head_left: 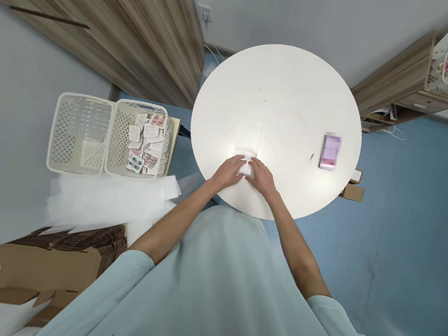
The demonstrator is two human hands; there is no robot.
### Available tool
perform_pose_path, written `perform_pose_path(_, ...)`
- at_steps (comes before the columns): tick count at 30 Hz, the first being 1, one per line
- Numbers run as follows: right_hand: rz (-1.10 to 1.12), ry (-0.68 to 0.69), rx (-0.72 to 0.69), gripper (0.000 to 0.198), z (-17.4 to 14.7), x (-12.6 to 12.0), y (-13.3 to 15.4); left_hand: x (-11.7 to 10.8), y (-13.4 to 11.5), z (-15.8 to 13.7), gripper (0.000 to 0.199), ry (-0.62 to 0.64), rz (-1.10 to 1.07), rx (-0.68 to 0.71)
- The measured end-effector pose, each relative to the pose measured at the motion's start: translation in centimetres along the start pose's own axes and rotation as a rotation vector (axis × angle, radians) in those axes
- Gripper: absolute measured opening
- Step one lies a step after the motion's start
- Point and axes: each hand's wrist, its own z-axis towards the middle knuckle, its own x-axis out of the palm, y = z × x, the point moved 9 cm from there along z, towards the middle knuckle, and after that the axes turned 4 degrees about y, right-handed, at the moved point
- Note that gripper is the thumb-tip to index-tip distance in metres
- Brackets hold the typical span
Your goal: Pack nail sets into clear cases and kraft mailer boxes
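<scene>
Pinching translucent white wrap [246, 152] mid-frame with left hand [231, 170] and right hand [262, 176] — folding (seemingly), next needing even tension.

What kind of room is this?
Perhaps a packing room or workroom: there's stacked cardboard, a basket of small packets, and a pile of soft-looking white sheets.

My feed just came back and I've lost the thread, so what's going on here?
A person's left hand and right hand hold the near, folded-looking part of a white translucent sheet. It lies toward the near side of the round white table; whether anything is inside can't be told. A purple rectangular item lies to the right. Off to the left, small packs and cards sit in a plastic basket.
</scene>
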Motion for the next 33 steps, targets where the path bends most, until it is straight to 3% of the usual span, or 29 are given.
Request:
perform_pose_path(9, 0.057, -0.022, -0.055, 0.050, -3.9, 1.9, 1.1, 1.6, 1.0, -4.0, 0.067, 0.039, 0.011, -0.009)
perform_pose_path(15, 0.151, -0.057, -0.006, 0.049, -6.3, 2.3, 1.4, 2.3, 1.7, -6.6, 0.064, -0.016, -0.125, -0.085)
perform_pose_path(23, 0.330, -0.131, 0.165, 0.042, -4.9, 0.6, -0.1, 0.6, 3.0, -5.7, 0.044, -0.123, -0.304, -0.264)
perform_pose_path(33, 0.338, -0.185, 0.333, 0.026, -2.0, 0.8, -2.4, 0.3, 5.3, -3.5, 0.027, -0.254, -0.242, -0.487)
